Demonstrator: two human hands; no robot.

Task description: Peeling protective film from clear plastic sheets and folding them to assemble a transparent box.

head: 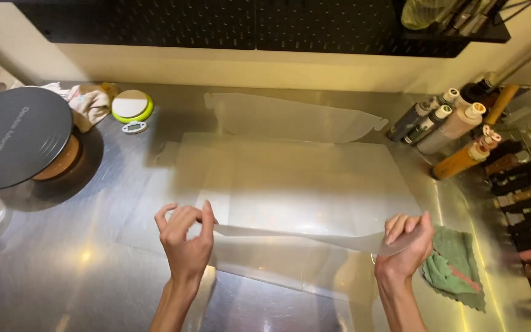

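Note:
My left hand (185, 240) pinches one end of a long clear plastic strip (296, 237) between thumb and forefinger. The strip's other end sits in my right hand (404, 246), which curls around it. It stretches between them just above a large translucent sheet (290, 178) lying flat on the steel counter (62, 270). A second clear strip with curved ends (290, 118) lies farther back on the counter, untouched.
A dark round cake turntable (16, 135) stands at the left, a green-rimmed kitchen scale (131, 106) and a crumpled cloth (90, 104) behind it. Squeeze bottles (456, 132) lie at the right, a green cloth (456, 267) beside my right hand. Black pegboard (216, 24) above.

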